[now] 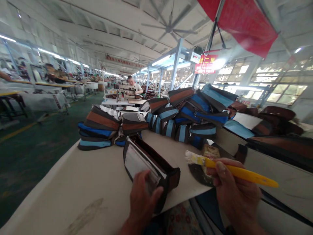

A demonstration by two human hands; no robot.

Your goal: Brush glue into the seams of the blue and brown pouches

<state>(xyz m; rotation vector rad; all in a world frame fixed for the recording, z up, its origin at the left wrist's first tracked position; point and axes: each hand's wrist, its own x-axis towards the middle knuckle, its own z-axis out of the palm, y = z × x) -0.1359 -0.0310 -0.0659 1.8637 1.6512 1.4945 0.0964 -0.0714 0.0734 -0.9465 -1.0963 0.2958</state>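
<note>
My right hand (232, 186) is closed round the yellow handle of a brush (246, 174), its pale bristles pointing left above the table. A dark, box-shaped bag piece (149, 160) with a whitish side panel and a brown inside lies open side up on the pale table (110, 182). At its near end is my left hand (144, 199), fingers apart and touching the white panel. Behind the brush stands a glue-stained container (210, 152), partly hidden by my right hand, on a dark, smeared surface.
Brown, blue and black bag pieces (181, 114) are heaped along the table's far side, with a smaller stack (97, 127) at the left. More pieces (281, 143) lie at the right. Beyond the heap, a person (133, 86) sits at a sewing machine.
</note>
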